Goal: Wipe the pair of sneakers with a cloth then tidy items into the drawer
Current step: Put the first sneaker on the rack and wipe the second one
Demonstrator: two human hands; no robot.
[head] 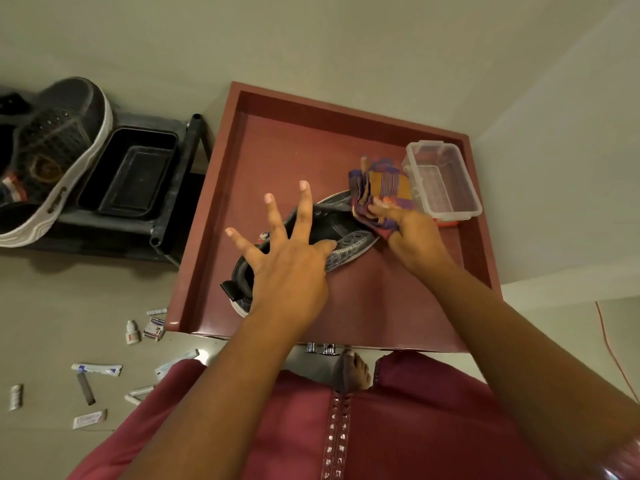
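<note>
Landmark: the red drawer, pulled out on the floor in front of the person; every place below is given from it.
Sneaker in drawer: one dark sneaker lies on the drawer floor near its middle, opening up, toe toward the clear plastic box in the drawer's far right corner.
Second sneaker: the other sneaker sits outside the drawer to its left, leaning on a black rack beside a black tray.
Left hand: the left hand is over the heel half of the drawer sneaker, fingers spread wide and straight, thumb tucked at the shoe's opening; whether the palm presses the shoe I cannot tell.
Right hand: the right hand pinches the patterned cloth, bunched at the toe end next to the plastic box.
Loose items: small tubes, packets and a small bottle lie scattered on the floor off the drawer's near left corner.
Step, judged: wiping the toe of this sneaker; the pair and the tidying look unfinished.
Risk one: with the fingers spread rather than clasping, the sneaker could slide or twist under a firm wipe.
Risk two: a wide stroke could knock the box.
Risk three: the floor items could be stepped on or missed.
</note>
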